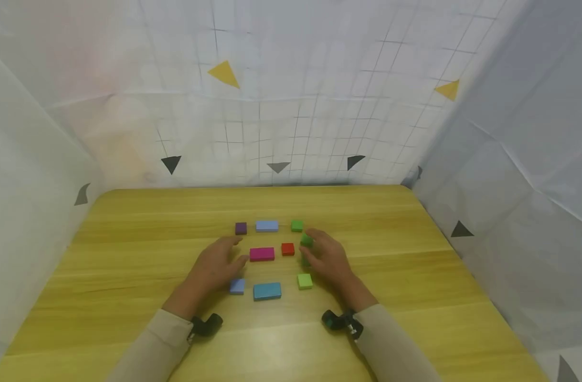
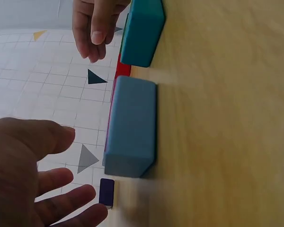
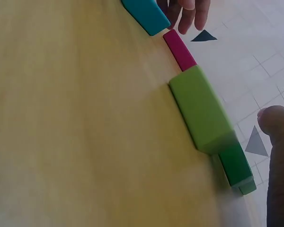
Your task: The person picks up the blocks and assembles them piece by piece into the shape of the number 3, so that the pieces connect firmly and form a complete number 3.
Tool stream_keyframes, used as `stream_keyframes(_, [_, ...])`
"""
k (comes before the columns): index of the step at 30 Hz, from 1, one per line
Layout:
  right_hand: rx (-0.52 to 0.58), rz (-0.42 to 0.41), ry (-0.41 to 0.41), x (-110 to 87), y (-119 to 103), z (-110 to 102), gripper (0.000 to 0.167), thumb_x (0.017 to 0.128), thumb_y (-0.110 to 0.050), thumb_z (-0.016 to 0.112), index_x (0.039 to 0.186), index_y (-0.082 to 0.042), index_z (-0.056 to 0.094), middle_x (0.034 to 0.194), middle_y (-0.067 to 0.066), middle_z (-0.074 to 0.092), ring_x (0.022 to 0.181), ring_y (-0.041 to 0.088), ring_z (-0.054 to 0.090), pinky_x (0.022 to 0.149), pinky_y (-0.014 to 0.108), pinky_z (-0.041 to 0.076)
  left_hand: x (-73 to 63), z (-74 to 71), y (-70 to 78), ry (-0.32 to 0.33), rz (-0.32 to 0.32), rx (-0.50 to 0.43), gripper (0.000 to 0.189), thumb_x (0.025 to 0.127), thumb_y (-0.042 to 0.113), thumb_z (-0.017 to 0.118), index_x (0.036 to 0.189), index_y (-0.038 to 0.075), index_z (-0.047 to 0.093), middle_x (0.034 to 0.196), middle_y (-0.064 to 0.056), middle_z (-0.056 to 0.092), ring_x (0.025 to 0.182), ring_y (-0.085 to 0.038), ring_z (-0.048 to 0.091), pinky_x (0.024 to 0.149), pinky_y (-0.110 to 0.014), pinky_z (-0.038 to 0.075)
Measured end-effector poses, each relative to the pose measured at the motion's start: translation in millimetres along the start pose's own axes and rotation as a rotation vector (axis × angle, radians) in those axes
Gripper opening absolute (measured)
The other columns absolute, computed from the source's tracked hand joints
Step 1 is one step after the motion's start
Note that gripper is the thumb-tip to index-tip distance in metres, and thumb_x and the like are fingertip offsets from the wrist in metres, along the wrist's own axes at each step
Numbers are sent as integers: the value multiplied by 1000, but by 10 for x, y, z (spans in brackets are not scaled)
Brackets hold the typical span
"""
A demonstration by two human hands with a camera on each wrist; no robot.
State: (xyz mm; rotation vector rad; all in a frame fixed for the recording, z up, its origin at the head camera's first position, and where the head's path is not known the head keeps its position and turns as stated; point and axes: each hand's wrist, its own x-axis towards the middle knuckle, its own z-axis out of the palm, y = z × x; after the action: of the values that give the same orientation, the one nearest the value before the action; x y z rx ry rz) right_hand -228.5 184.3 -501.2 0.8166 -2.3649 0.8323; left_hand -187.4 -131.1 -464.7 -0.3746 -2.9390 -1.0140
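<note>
My left hand (image 1: pixel 220 263) hovers over the left of the blocks, thumb and fingers spread, holding nothing. Nearest to it are a purple block (image 1: pixel 241 228), a magenta oblong block (image 1: pixel 262 254) and a small periwinkle block (image 1: pixel 237 286). On the other side, my right hand (image 1: pixel 330 258) is held with thumb and fingers apart above a dark green block (image 3: pixel 235 163). In the head view the thumb partly hides that block. A lime green block (image 1: pixel 304 281) lies just in front of this hand, and a small red block (image 1: pixel 288 249) lies left of its thumb.
A pale blue oblong block (image 1: pixel 267 226) and a small green block (image 1: pixel 297 226) lie in the back row. A blue oblong block (image 1: pixel 267 291) lies at the front. White sheets (image 1: pixel 291 122) with grid lines and triangles stand behind and beside the wooden table (image 1: pixel 391 233).
</note>
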Motion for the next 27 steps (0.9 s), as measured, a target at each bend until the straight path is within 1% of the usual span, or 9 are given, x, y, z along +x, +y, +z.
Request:
stream_keyframes(6, [0,-18,-4,28,-2,45,45,88,-21,75,127,-1,63,126,12,67,116,29,64,97,45,52,17,20,-3,2,12,11,55,96,41,63,139,7,55,138,-12,58,129,-34,53,107,-53,43])
stream_keyframes(13, [-14,31,-58,49,0,67,43,92,-27,71,128,-5,63,127,8,67,119,25,63,100,41,51,30,16,5,8,12,-3,53,95,37,65,137,6,57,136,-13,60,129,-34,53,107,-52,43])
stream_keyframes(15, [-12,33,-61,57,-15,70,43,92,-27,72,127,-5,63,127,8,67,119,25,63,100,41,51,35,20,-3,4,9,-3,53,95,37,65,137,6,57,136,-12,60,129,-34,53,107,-52,43])
stream_keyframes(20, [-4,38,-53,103,-58,88,42,90,-24,74,126,-5,65,126,9,68,117,27,64,98,44,52,94,22,-47,-9,23,-14,50,94,34,66,136,7,58,137,-11,60,130,-33,52,108,-52,42])
stream_keyframes(27, [22,42,-77,143,-80,129,39,91,-22,73,124,-3,65,124,8,69,115,25,65,97,42,53,164,10,-74,-10,46,-18,48,94,33,68,133,7,60,133,-11,62,128,-32,54,107,-51,43])
